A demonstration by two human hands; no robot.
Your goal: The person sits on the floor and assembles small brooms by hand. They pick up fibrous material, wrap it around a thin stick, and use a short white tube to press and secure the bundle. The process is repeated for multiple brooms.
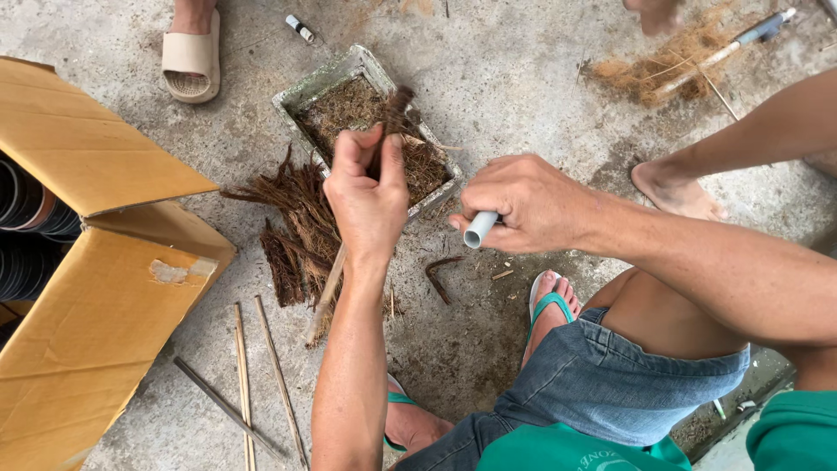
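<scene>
Fingers of left hand (368,196) pinch fibre strip (397,109) over tray rim (307,87); right hand (523,202) grips pipe (480,228).

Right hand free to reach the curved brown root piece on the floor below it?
Probably not as is: the right hand is closed around a grey pipe. The path down to the curved root piece looks unobstructed, though.

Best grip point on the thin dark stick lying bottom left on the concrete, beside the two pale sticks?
Probably the dark stick's middle, pinched across its width from straight above. It lies flat and diagonal on the concrete floor, its midsection clear of the pale sticks; its lower end nearly meets them, and the cardboard box crowds the upper end.
</scene>
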